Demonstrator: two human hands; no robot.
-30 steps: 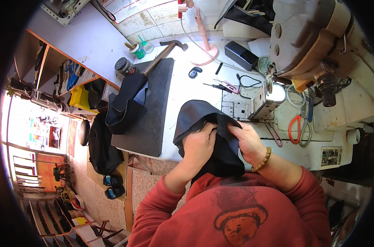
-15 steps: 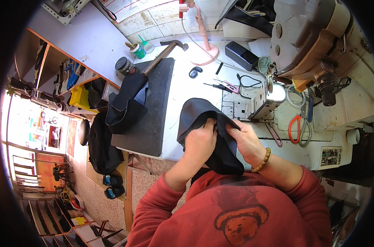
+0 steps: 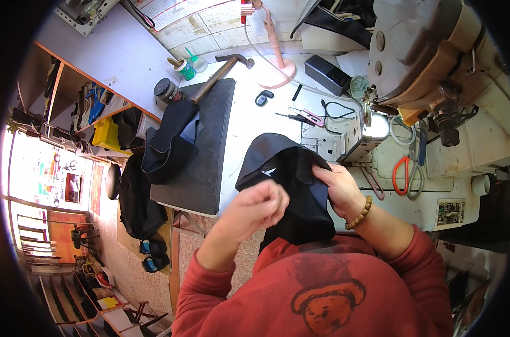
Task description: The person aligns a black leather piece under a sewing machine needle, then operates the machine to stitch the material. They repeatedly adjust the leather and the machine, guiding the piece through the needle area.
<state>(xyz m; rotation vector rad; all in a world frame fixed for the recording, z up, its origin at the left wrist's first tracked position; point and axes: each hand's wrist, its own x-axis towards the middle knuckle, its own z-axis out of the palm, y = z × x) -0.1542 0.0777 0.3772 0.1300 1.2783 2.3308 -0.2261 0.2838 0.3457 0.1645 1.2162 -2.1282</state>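
Observation:
A black, smooth-faced leather piece (image 3: 266, 150), folded over into a hollow shape with a dark, fabric-like inner side, hangs at the table's near edge in front of my chest. My right hand (image 3: 342, 188) pinches its right edge between thumb and fingers. My left hand (image 3: 257, 206) is held in front of the piece's left side with curled fingers; whether anything small is in them is hidden. A small white pointed patch (image 3: 270, 172) shows on the inner side just above that hand. Further left, another black leather piece (image 3: 168, 143) lies on a dark board (image 3: 212, 151).
A hammer (image 3: 214, 82), a jar (image 3: 168, 90) and small bottles (image 3: 197, 62) stand around the board's far end. A sewing machine (image 3: 423, 56) rises at right. Orange-handled scissors (image 3: 400, 175), pink snips (image 3: 314, 118), an earbud (image 3: 263, 98) and a lamp stand (image 3: 277, 73) are on the white table (image 3: 246, 121).
My left hand has come off the leather piece and moved down and left, its fingers curled. The piece's opening has widened, showing a white patch. My right hand keeps its hold.

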